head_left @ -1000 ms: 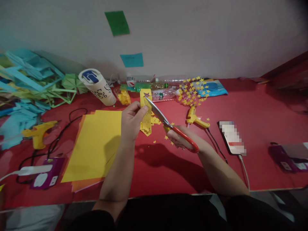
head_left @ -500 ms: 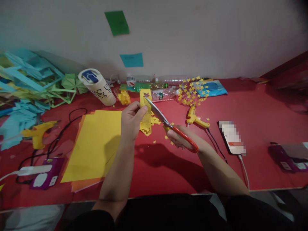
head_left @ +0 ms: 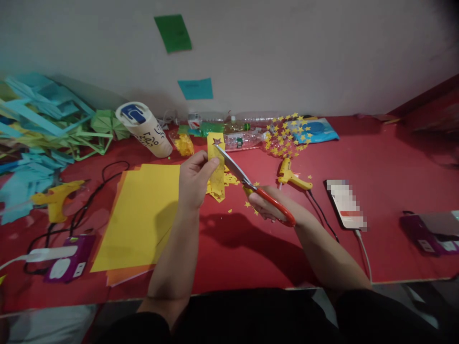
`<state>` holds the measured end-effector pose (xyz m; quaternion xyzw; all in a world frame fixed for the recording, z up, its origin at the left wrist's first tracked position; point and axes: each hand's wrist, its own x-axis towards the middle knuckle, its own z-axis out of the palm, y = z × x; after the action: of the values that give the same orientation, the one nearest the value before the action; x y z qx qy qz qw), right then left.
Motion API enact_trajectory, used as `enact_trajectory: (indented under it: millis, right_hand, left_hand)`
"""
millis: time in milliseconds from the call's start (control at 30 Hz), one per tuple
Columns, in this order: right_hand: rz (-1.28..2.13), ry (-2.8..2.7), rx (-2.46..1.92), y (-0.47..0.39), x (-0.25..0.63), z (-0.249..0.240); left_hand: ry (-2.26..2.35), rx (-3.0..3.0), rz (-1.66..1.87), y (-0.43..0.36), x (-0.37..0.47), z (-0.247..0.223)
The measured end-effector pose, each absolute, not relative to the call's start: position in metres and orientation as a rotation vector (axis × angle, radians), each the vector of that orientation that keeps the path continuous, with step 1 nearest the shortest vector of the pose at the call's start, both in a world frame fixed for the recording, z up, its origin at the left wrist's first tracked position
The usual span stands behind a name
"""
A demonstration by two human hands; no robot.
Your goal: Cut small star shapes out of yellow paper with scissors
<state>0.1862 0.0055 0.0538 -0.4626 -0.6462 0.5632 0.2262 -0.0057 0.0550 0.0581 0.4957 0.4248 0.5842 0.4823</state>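
A strip of yellow paper (head_left: 217, 165) with a star-shaped hole near its top is pinched upright in my left hand (head_left: 196, 177). My right hand (head_left: 263, 203) is closed round the scissors (head_left: 236, 169), which have red handles. Their blade tips meet the strip just under the hole, and the blades look nearly together. Below the strip, a heap of yellow paper pieces (head_left: 229, 179) lies on the red table (head_left: 244, 253). Some small cut stars (head_left: 247, 204) rest beside my right hand, which hides part of the handles.
Yellow sheets (head_left: 143, 210) lie at left. Glue guns (head_left: 57, 198) lie on both sides, one (head_left: 292, 177) near a phone (head_left: 346, 205). Behind are a cup (head_left: 145, 131), plastic bottles (head_left: 244, 139) and a star-covered clear piece (head_left: 285, 138). Paper frames (head_left: 46, 110) crowd the back left.
Hardly anything differs. The strip and my left hand have shifted very slightly left in view, while the scissors stay at the same spot by the star-shaped hole.
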Motion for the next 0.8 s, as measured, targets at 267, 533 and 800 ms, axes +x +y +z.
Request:
enact_trajectory:
  millis: [267,533,800]
  right_hand:
    - [1.539,-1.885,-1.278,0.0074,0.1915,0.0591]
    - [1.559,-1.857,-1.346,0.0089,0.1918,0.0528]
    - [1.599,-1.817,-1.207,0.0094,0.1940,0.0505]
  left_hand:
    - [1.088,1.312,1.509,0.0585,-0.0170,0.0620]
    - [1.109,1.372,1.386,0.0571,-0.0145,0.0606]
    - [1.091,1.272,1.250,0.0546,-0.0121,0.0579]
